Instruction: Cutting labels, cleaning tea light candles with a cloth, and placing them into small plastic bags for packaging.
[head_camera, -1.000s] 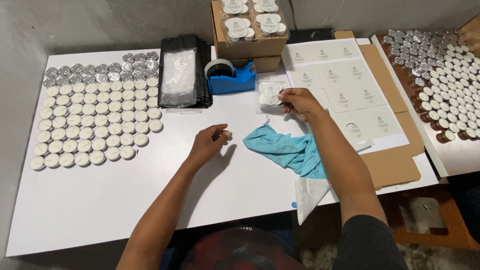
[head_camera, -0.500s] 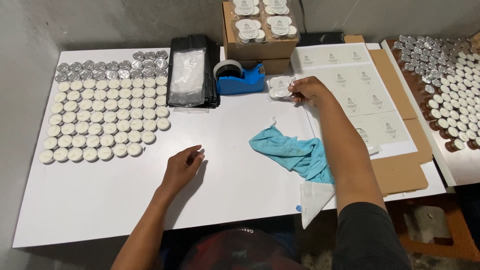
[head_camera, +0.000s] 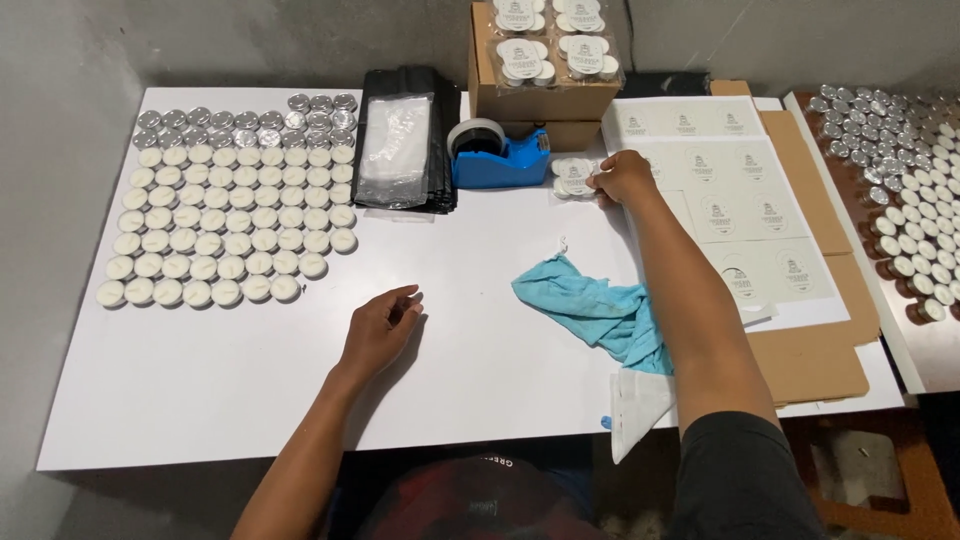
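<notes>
My right hand (head_camera: 622, 178) reaches far across the white table (head_camera: 200, 400) and pinches a small clear packet of tealights (head_camera: 573, 177) lying just right of the blue tape dispenser (head_camera: 497, 157). My left hand (head_camera: 380, 328) rests on bare table near the front, fingers loosely apart, holding nothing. Rows of white tealight candles (head_camera: 225, 222) fill the left part of the table, with silver-cupped ones (head_camera: 240, 120) in the back rows. A crumpled blue cloth (head_camera: 590, 305) lies under my right forearm.
A stack of black and clear bags (head_camera: 405, 150) sits beside the candles. A cardboard box (head_camera: 540, 95) carries finished packets on top. Label sheets (head_camera: 740, 210) lie on flattened cardboard (head_camera: 810, 350) at right. More tealights (head_camera: 915, 180) cover a side table.
My right hand stayed at the packet by the tape dispenser. My left hand drew back toward me along the table. The camera view shifted slightly.
</notes>
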